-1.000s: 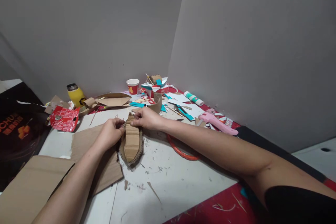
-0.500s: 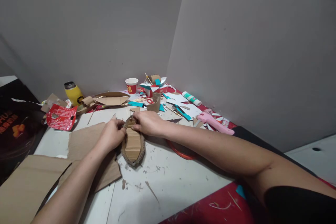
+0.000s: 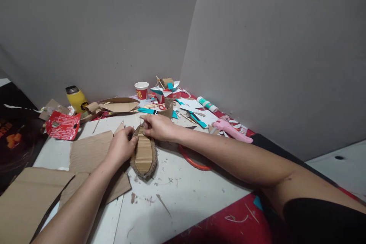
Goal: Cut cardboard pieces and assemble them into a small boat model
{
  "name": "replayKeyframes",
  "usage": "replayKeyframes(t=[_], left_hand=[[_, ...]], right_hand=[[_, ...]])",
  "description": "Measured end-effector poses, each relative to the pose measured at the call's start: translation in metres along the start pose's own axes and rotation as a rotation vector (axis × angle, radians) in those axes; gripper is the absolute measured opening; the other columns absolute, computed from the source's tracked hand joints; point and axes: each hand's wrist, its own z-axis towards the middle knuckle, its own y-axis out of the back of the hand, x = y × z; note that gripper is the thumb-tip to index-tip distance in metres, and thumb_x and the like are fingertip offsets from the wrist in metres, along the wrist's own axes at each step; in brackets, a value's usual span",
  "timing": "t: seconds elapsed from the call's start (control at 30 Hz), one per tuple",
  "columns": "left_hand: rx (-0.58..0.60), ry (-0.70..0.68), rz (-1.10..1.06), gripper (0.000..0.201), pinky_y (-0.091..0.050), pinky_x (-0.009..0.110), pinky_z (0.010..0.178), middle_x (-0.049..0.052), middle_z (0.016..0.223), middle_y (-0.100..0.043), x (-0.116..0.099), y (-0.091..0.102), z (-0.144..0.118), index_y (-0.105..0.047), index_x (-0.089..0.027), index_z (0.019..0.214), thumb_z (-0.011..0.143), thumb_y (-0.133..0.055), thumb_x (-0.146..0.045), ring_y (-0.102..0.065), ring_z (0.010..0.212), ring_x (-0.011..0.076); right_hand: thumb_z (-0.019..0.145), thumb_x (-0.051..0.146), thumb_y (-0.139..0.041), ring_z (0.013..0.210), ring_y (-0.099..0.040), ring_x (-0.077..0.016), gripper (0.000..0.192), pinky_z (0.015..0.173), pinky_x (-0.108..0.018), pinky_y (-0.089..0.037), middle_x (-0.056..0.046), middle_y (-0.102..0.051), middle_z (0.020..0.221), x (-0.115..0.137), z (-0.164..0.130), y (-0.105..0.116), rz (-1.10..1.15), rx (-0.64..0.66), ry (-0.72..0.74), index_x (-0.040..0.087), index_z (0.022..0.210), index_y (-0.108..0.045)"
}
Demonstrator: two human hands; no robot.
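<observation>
A small boat-shaped cardboard piece [image 3: 143, 155] lies on the white table [image 3: 197, 194], its pointed end toward me and a rough corrugated rim around it. My left hand [image 3: 122, 145] is closed on the left side of its far end, thumb against the rim. At the far end on the right, my right hand [image 3: 158, 126] pinches the rim between thumb and fingers. The far tip is partly hidden by my fingers. Flat cardboard sheets [image 3: 91, 151] lie beneath and left of my left forearm.
Behind my hands stand a yellow bottle [image 3: 76, 99], a paper cup [image 3: 142, 90] and a folded paper boat [image 3: 166, 93]. A pink glue gun [image 3: 233, 130] and a white-green tube [image 3: 207, 104] lie right. An orange-red ring [image 3: 197, 164] is under my right forearm. Grey walls [image 3: 257, 45] border the table.
My right hand has shifted slightly along the far end of the boat piece, its fingers more tightly bunched. The whole view has moved slightly; the left hand keeps its grip.
</observation>
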Motion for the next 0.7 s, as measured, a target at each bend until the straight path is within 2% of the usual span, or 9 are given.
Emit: replayKeyframes(t=[0.1, 0.13, 0.27, 0.37, 0.47, 0.57, 0.7], left_hand=[[-0.034, -0.061, -0.025, 0.005, -0.04, 0.03, 0.066, 0.001, 0.068, -0.061, 0.001, -0.001, 0.0, -0.058, -0.022, 0.07, 0.075, -0.056, -0.021, -0.055, 0.069, 0.0208], [-0.051, -0.075, -0.039, 0.005, -0.04, 0.03, 0.068, 0.001, 0.07, -0.062, 0.0, -0.001, 0.0, -0.058, -0.022, 0.071, 0.075, -0.056, -0.022, -0.055, 0.072, 0.0211], [-0.081, -0.09, -0.14, 0.008, -0.043, 0.031, 0.074, 0.002, 0.077, -0.064, -0.006, 0.003, -0.001, -0.059, -0.021, 0.077, 0.078, -0.055, -0.028, -0.058, 0.078, 0.0215], [-0.013, -0.074, -0.253, 0.021, -0.046, 0.031, 0.072, 0.003, 0.083, -0.068, -0.012, 0.007, -0.002, -0.062, -0.019, 0.091, 0.077, -0.059, -0.035, -0.061, 0.079, 0.021], [0.13, -0.049, -0.346, 0.036, -0.05, 0.033, 0.072, 0.004, 0.088, -0.072, -0.015, 0.009, -0.004, -0.064, -0.017, 0.102, 0.072, -0.068, -0.036, -0.065, 0.078, 0.0217], [0.199, -0.028, -0.405, 0.039, -0.051, 0.035, 0.076, 0.006, 0.092, -0.074, -0.016, 0.009, -0.005, -0.066, -0.016, 0.105, 0.071, -0.071, -0.035, -0.067, 0.081, 0.0229], [0.21, 0.008, -0.492, 0.04, -0.051, 0.038, 0.08, 0.007, 0.1, -0.074, -0.015, 0.008, -0.005, -0.066, -0.018, 0.107, 0.069, -0.073, -0.032, -0.068, 0.087, 0.0245]], right_hand=[[0.074, 0.025, -0.07, 0.081, -0.057, -0.0194, 0.039, 0.064, -0.026, -0.036, -0.007, -0.066, 0.097, -0.002, 0.0, 0.0, 0.082, -0.043, 0.007, 0.016, 0.111, -0.058], [0.075, 0.024, -0.07, 0.08, -0.056, -0.0185, 0.037, 0.064, -0.026, -0.036, -0.006, -0.066, 0.095, -0.003, 0.001, 0.0, 0.119, -0.039, 0.016, 0.015, 0.109, -0.059], [0.079, 0.02, -0.067, 0.073, -0.053, -0.0141, 0.008, 0.065, -0.024, -0.037, -0.001, -0.064, 0.079, -0.006, 0.002, -0.001, 0.275, -0.018, 0.071, 0.014, 0.085, -0.065], [0.081, 0.017, -0.064, 0.072, -0.051, -0.0128, 0.006, 0.065, -0.024, -0.038, 0.001, -0.06, 0.076, -0.007, 0.001, -0.001, 0.38, -0.063, 0.094, 0.013, 0.085, -0.065], [0.083, 0.018, -0.062, 0.071, -0.05, -0.012, 0.007, 0.065, -0.024, -0.039, 0.002, -0.057, 0.075, -0.007, -0.001, 0.002, 0.472, -0.078, 0.111, 0.012, 0.087, -0.064], [0.078, 0.017, -0.066, 0.067, -0.052, -0.0119, 0.013, 0.063, -0.023, -0.042, 0.003, -0.057, 0.072, -0.009, -0.005, 0.009, 0.543, -0.001, 0.129, 0.013, 0.09, -0.064], [0.073, 0.01, -0.065, 0.07, -0.056, -0.0135, 0.023, 0.065, -0.024, -0.045, 0.002, -0.061, 0.077, -0.01, -0.011, 0.018, 0.599, 0.162, 0.17, 0.014, 0.095, -0.065]])
